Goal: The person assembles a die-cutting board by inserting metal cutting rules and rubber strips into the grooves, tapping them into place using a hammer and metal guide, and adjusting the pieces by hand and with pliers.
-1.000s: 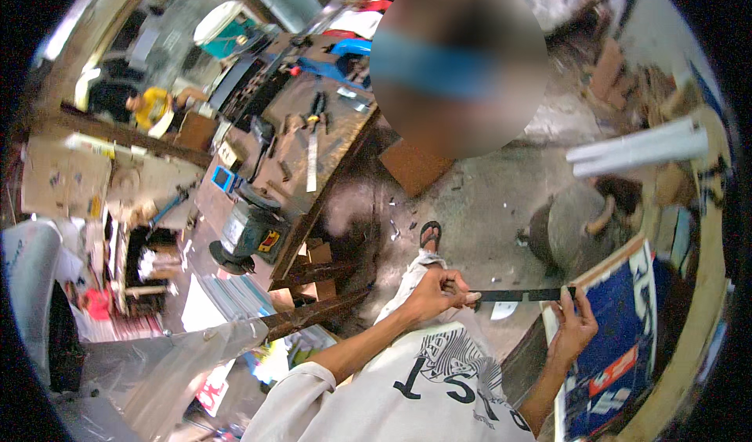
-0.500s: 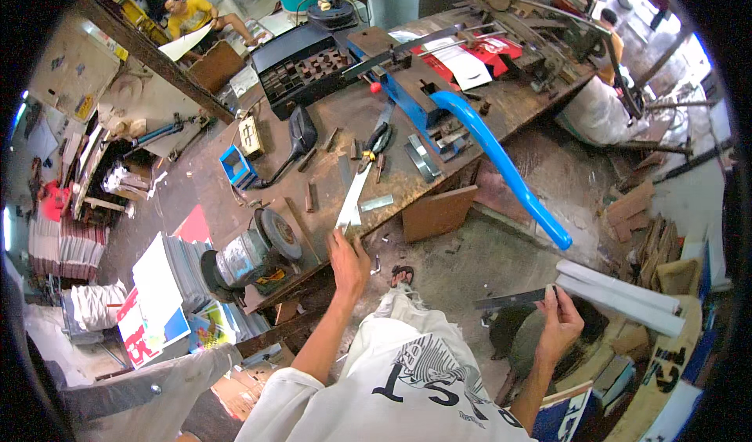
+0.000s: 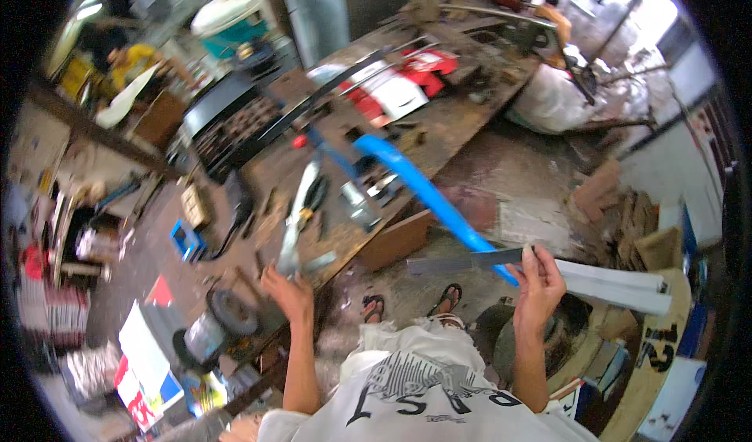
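Note:
Raised above the floor at the right, my right hand (image 3: 539, 284) pinches one end of a dark flat metal strip (image 3: 462, 261), which points left. A long blue lever (image 3: 439, 207) slants down from the bench and passes behind this strip. My left hand (image 3: 290, 295) is at the bench's front edge, fingers apart but blurred, by the lower end of a pale shiny strip (image 3: 289, 248). Dark-handled snips (image 3: 315, 195) lie just beyond. A shorter grey metal piece (image 3: 319, 261) is to the right of that hand.
On the bench are a blue square frame (image 3: 186, 240), a black sectioned box (image 3: 235, 132) and a grinding wheel (image 3: 233, 310). Long white bars (image 3: 615, 285) stick out at the right. A person in yellow (image 3: 141, 64) sits at the far left.
My view has turned, so the bench sits lower and further left. My right hand has risen with the dark strip, now across the lever's end. My left hand has reached slightly further over the bench.

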`<control>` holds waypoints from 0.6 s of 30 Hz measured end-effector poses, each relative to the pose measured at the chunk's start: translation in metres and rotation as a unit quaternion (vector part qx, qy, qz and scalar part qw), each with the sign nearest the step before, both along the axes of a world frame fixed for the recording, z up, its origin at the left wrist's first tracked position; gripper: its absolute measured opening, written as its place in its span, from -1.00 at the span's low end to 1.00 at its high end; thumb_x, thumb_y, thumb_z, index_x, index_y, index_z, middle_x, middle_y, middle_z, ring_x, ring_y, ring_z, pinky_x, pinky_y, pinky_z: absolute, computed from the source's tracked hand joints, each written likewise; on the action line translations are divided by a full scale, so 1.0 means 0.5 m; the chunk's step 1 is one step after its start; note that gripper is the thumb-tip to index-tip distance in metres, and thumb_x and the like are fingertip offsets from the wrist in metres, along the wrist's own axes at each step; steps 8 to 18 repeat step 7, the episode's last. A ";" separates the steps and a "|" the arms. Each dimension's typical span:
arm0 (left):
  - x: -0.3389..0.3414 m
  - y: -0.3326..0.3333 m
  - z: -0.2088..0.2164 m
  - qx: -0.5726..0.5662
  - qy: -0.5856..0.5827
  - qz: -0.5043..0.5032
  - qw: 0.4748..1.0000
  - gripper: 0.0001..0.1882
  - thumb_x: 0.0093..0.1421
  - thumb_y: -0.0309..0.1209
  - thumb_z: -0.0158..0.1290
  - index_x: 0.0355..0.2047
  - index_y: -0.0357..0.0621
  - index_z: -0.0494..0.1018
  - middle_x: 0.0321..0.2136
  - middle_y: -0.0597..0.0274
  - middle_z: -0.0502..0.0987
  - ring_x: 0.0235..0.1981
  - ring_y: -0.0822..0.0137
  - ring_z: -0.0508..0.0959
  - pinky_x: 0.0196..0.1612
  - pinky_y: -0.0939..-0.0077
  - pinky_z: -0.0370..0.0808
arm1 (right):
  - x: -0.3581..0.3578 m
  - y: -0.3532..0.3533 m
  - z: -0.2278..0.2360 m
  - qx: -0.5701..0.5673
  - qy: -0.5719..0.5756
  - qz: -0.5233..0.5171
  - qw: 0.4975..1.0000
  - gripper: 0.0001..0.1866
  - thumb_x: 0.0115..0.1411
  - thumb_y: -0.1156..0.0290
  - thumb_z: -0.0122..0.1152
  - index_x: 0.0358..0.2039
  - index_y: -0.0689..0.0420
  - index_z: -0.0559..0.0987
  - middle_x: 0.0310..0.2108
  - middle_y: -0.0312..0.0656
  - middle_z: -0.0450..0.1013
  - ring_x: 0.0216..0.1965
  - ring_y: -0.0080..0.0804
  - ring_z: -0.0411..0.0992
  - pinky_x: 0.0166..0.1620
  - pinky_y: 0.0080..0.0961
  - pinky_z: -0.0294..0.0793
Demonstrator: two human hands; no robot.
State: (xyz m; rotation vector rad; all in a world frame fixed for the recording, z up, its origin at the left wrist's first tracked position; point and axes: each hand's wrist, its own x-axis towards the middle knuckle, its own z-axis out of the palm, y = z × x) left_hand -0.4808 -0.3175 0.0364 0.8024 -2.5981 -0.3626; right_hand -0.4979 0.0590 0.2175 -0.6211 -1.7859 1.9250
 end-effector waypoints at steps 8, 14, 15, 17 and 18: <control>-0.161 0.182 -0.041 0.233 0.107 -0.029 0.966 -0.46 0.10 -0.04 0.20 -0.24 -0.38 0.49 -0.34 -0.20 0.54 -0.24 -0.09 0.53 -0.10 0.20 0.44 | -0.186 0.354 -0.091 -0.162 0.032 0.008 0.986 -0.50 0.24 0.46 0.21 0.14 0.35 0.33 -0.03 -0.10 0.44 -0.11 -0.34 0.48 0.07 -0.35 0.52; -0.161 0.182 -0.041 0.233 0.107 -0.029 0.966 -0.46 0.10 -0.04 0.20 -0.24 -0.38 0.49 -0.34 -0.20 0.54 -0.24 -0.09 0.53 -0.10 0.20 0.44 | -0.186 0.354 -0.091 -0.162 0.032 0.008 0.986 -0.50 0.24 0.46 0.21 0.14 0.35 0.33 -0.03 -0.10 0.44 -0.11 -0.34 0.48 0.07 -0.35 0.52; -0.161 0.182 -0.041 0.233 0.107 -0.029 0.966 -0.46 0.10 -0.04 0.20 -0.24 -0.38 0.49 -0.34 -0.20 0.54 -0.24 -0.09 0.53 -0.10 0.20 0.44 | -0.186 0.354 -0.091 -0.162 0.032 0.008 0.986 -0.50 0.24 0.46 0.21 0.14 0.35 0.33 -0.03 -0.10 0.44 -0.11 -0.34 0.48 0.07 -0.35 0.52; -0.161 0.182 -0.041 0.233 0.107 -0.029 0.966 -0.46 0.10 -0.04 0.20 -0.24 -0.38 0.49 -0.34 -0.20 0.54 -0.24 -0.09 0.53 -0.10 0.20 0.44 | -0.186 0.354 -0.091 -0.162 0.032 0.008 0.986 -0.50 0.24 0.46 0.21 0.14 0.35 0.33 -0.03 -0.10 0.44 -0.11 -0.34 0.48 0.07 -0.35 0.52; -0.161 0.182 -0.041 0.233 0.107 -0.029 0.966 -0.46 0.10 -0.04 0.20 -0.24 -0.38 0.49 -0.34 -0.20 0.54 -0.24 -0.09 0.53 -0.10 0.20 0.44 | -0.186 0.354 -0.091 -0.162 0.032 0.008 0.986 -0.50 0.24 0.46 0.21 0.14 0.35 0.33 -0.03 -0.10 0.44 -0.11 -0.34 0.48 0.07 -0.35 0.52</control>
